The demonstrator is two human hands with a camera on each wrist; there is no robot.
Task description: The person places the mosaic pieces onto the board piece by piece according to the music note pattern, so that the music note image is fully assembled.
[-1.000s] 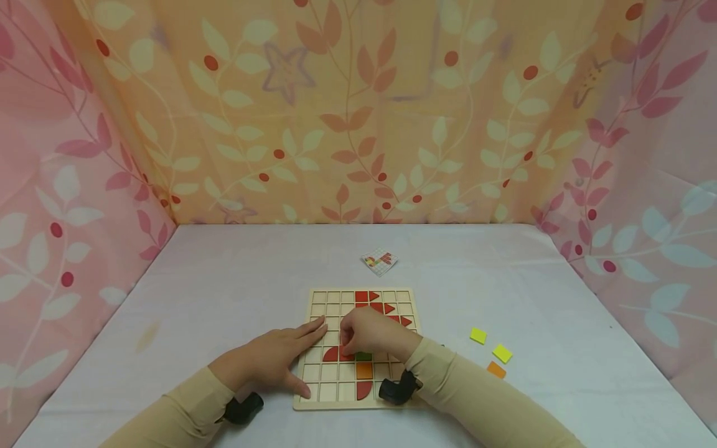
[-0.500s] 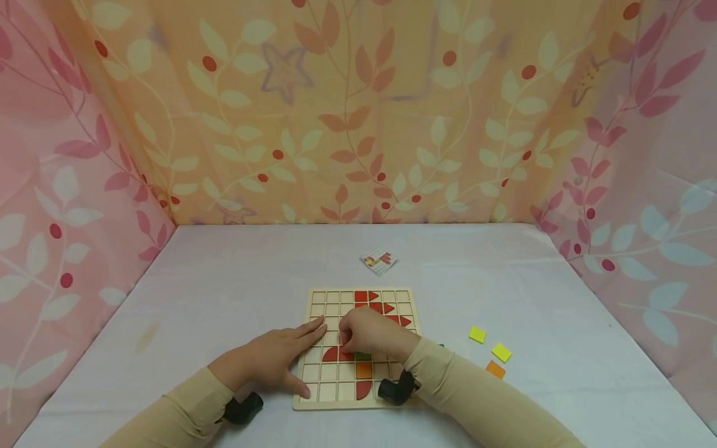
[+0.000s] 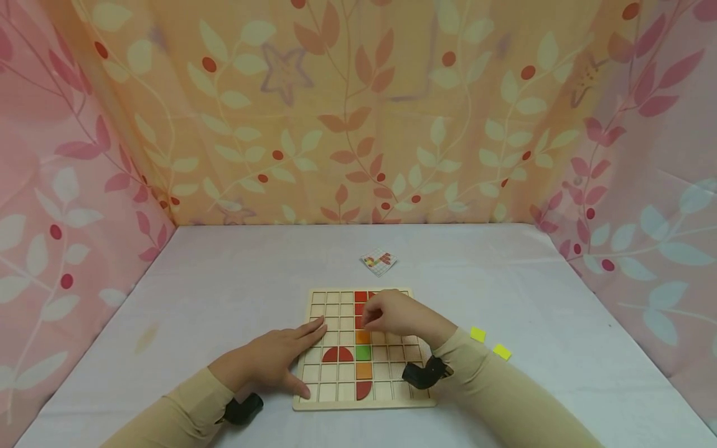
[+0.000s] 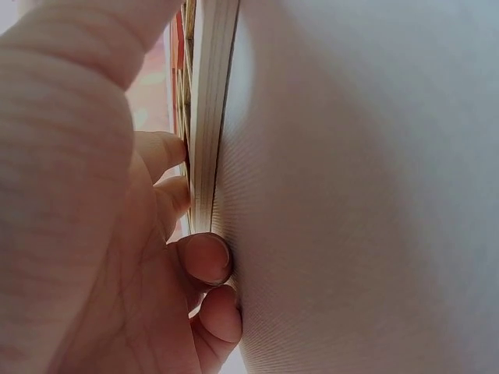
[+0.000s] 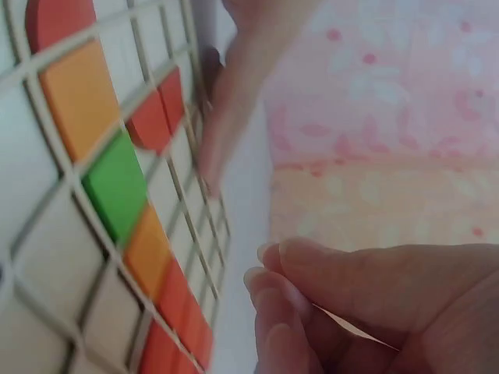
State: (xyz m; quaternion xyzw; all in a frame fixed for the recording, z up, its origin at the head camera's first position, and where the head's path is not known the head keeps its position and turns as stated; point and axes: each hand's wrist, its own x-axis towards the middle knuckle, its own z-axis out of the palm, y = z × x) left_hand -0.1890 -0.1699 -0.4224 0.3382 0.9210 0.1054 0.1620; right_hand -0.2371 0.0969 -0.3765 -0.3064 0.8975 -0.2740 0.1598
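A wooden grid board [image 3: 330, 392] lies on the table with coloured tiles in its cells. My left hand [image 3: 269, 358] rests on its left side with fingers extended; in the left wrist view, fingertips touch the board's edge and the table. Over the board's upper right, my right hand [image 3: 398, 314] hovers with curled fingers. The right wrist view shows its thumb and fingertips [image 5: 300, 249] together, with no tile visible between them. Two red quarter-circles [image 3: 338, 354] form a half-disc beside a green square [image 3: 363, 353]. Orange squares [image 3: 364, 371] sit above and below the green one.
A small pattern card [image 3: 379, 261] lies behind the board. Two loose yellow squares [image 3: 478, 335] are on the table to the right, beside my right sleeve [image 3: 493, 373]. A patterned curtain [image 3: 336, 124] encloses the table's back and sides.
My right hand has lifted off the red quarter-circle and moved up and right over the board. The second quarter-circle is now uncovered in its cell. My left hand stays put.
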